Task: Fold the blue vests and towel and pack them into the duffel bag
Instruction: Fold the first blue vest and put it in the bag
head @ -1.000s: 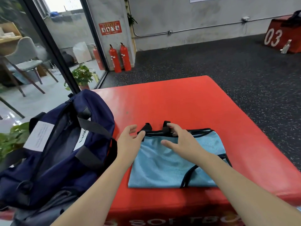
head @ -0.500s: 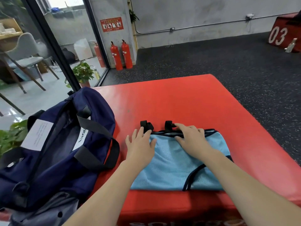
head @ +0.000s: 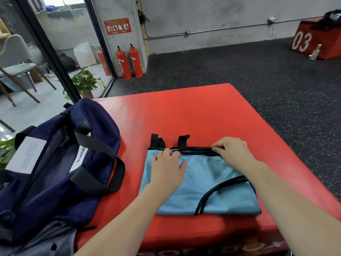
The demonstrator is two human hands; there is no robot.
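Observation:
A folded light-blue mesh vest (head: 217, 193) with black trim lies on the red padded block (head: 193, 115), near its front edge. Two black straps (head: 182, 140) stick out past the vest's far edge. My left hand (head: 168, 166) presses flat on the vest's far left part, fingers spread. My right hand (head: 233, 151) pinches the black-trimmed far edge on the right. The navy duffel bag (head: 55, 163) sits unzipped to the left, partly on the block, its black handles draped across it. No towel is in sight.
Grey fabric (head: 46, 241) lies under the bag's near end. Beyond the block is dark speckled floor with two red fire extinguishers (head: 130, 61), a potted plant (head: 84, 84) by the glass wall, and a red box marked 03 (head: 313, 39) at the far right.
My left hand has come down flat on the vest's left side. My right hand has slid right along the far edge and closed its fingers on the trim.

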